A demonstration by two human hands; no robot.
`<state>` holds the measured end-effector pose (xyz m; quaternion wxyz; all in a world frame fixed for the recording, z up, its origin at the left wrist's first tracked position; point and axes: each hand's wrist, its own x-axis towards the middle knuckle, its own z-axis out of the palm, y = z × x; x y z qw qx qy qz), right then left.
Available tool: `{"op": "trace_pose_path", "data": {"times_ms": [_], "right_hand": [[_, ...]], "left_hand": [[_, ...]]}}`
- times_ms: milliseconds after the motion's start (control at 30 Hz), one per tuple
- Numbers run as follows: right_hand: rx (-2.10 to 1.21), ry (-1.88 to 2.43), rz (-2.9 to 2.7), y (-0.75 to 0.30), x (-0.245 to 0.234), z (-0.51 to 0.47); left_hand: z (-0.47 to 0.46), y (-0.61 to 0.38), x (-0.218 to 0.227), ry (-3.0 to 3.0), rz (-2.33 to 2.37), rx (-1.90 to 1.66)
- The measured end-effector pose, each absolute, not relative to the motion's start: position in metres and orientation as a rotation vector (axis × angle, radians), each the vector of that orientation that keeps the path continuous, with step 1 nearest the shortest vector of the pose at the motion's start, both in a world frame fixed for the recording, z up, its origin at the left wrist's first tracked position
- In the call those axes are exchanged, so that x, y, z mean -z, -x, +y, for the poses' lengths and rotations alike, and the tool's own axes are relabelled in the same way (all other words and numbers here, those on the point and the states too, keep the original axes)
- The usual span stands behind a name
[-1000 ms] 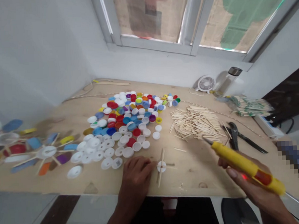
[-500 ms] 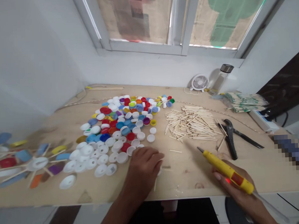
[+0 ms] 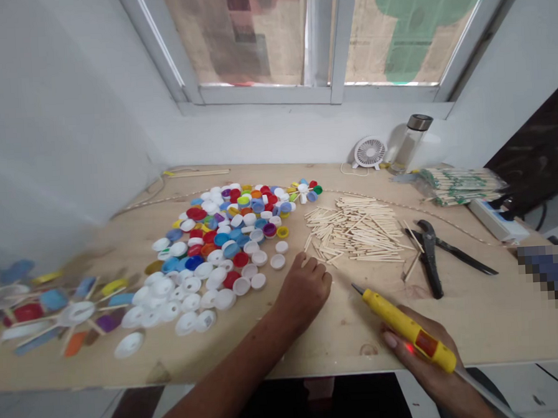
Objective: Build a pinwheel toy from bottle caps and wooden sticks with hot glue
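My left hand (image 3: 306, 288) lies on the wooden table (image 3: 476, 317) with its fingers curled under, at the near left edge of a pile of thin wooden sticks (image 3: 355, 230). What its fingers hold, if anything, is hidden. My right hand (image 3: 427, 363) grips a yellow pen-shaped tool (image 3: 407, 328) with a red light, its metal tip pointing left towards my left hand. A heap of white and coloured bottle caps (image 3: 220, 249) spreads to the left of my left hand.
Black pliers (image 3: 428, 251) lie right of the sticks. A small white fan (image 3: 368, 152), a glass bottle (image 3: 409, 143), a packet of sticks (image 3: 460, 186) and a power strip (image 3: 495, 219) stand at the back right. Finished cap-and-stick wheels (image 3: 64, 311) lie at the far left.
My left hand moved from the cap with crossed sticks at the table's front up and right to the stick pile. My right hand came down and left with the yellow tool.
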<state>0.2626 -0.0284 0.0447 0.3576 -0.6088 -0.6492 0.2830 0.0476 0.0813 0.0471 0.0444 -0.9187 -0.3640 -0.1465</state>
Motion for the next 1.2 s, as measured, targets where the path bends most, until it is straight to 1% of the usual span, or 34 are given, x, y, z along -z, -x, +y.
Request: {"op": "trace_pose_path", "data": {"times_ms": [167,267,333,400,467,567,667,833,1000,1200], "right_hand": [[-0.792,1.501,-1.701,-0.257,-0.050,-0.027],[-0.839,1.398,-1.778,-0.249,-0.057,-0.027],[-0.803,1.304,-1.858,-0.244,-0.059,-0.027],[-0.741,1.214,-1.931,-0.238,-0.059,-0.027],[-0.683,1.157,-1.984,-0.234,-0.056,-0.027],[-0.640,1.128,-2.035,-0.231,-0.054,-0.027],[-0.617,1.102,-2.065,-0.229,-0.054,-0.027],[-0.511,1.112,-2.070,-0.227,-0.057,-0.028],[-0.492,1.125,-2.088,-0.225,-0.059,-0.028],[-0.477,1.146,-2.074,-0.224,-0.062,-0.027]], "left_hand": [[0.067,-0.038,-0.062,2.785,-1.439,0.657],[0.045,-0.029,-0.074,2.799,-1.782,0.899],[0.030,-0.025,-0.078,2.829,-2.291,1.344],[0.019,-0.023,-0.079,2.664,-2.728,1.815],[0.011,-0.021,-0.078,2.442,-2.961,2.133],[0.004,-0.019,-0.075,2.197,-3.139,2.422],[0.002,-0.017,-0.073,2.124,-3.175,2.574],[0.001,-0.015,-0.074,2.084,-3.176,2.716],[0.000,-0.014,-0.079,1.986,-3.256,2.703],[-0.001,-0.012,-0.079,1.960,-3.223,2.787]]}}
